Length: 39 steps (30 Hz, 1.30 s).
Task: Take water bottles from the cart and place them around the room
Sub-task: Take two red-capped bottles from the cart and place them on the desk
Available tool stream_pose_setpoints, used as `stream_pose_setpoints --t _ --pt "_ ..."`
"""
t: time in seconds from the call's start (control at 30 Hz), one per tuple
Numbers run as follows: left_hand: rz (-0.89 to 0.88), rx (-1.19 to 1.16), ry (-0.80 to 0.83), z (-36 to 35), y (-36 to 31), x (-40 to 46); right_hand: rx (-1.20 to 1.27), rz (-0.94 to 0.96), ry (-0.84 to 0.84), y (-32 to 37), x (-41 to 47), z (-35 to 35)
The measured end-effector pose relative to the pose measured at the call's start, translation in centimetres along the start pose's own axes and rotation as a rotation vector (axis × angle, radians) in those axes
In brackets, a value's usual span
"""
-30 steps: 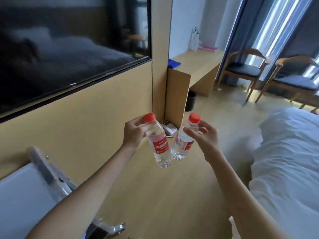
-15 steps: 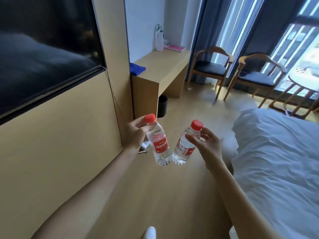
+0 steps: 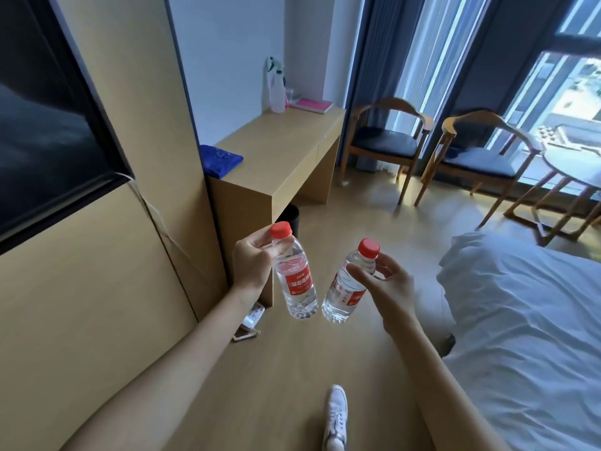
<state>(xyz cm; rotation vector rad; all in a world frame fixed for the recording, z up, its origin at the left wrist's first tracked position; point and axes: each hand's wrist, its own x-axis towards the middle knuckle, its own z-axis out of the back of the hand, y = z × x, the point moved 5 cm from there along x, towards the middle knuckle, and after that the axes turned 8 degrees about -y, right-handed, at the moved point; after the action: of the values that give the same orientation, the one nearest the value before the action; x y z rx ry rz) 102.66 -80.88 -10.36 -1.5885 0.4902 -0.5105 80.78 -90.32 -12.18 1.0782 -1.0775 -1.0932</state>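
bare forearms (image 3: pixel 169 359), no sleeves, white laced sneaker (image 3: pixel 336 415)

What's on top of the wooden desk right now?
On the desk: a blue cloth at the near end, a white spray bottle and a pink book at the far end. No water bottles there.

A: What's cut off?

B: The dark screen (image 3: pixel 48 125) runs past the left edge, the bed (image 3: pixel 527 336) past the right and near edges, and the round table (image 3: pixel 575 164) past the right.

A: And hidden?

B: The left bottle (image 3: pixel 295 281) has its neck behind fingers (image 3: pixel 283 247). The bin (image 3: pixel 289 216) sits mostly under the worktop (image 3: pixel 279 151). The label print is too small to read, as are the small things on the floor (image 3: pixel 250 323).
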Motion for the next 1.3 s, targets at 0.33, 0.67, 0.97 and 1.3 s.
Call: stream_pose_setpoints --t 0.33,0.67,0.97,1.3 --pt "-0.013 -0.015 -0.135 -14.4 -0.9 15.8 0.028 0.095 0.073 1.1 24.7 -2.7" --pt "0.040 -0.063 -0.310 -20.8 1.1 30.3 0.057 0.066 0.199 -1.0 41.3 -10.9" --pt "-0.011 -0.075 -0.349 -25.5 3.9 49.5 -0.015 0.103 0.257 -1.7 58.9 -22.3" --pt "-0.036 0.052 -0.448 -27.2 4.7 64.6 -0.072 0.118 0.368 -1.5 72.6 -35.0"
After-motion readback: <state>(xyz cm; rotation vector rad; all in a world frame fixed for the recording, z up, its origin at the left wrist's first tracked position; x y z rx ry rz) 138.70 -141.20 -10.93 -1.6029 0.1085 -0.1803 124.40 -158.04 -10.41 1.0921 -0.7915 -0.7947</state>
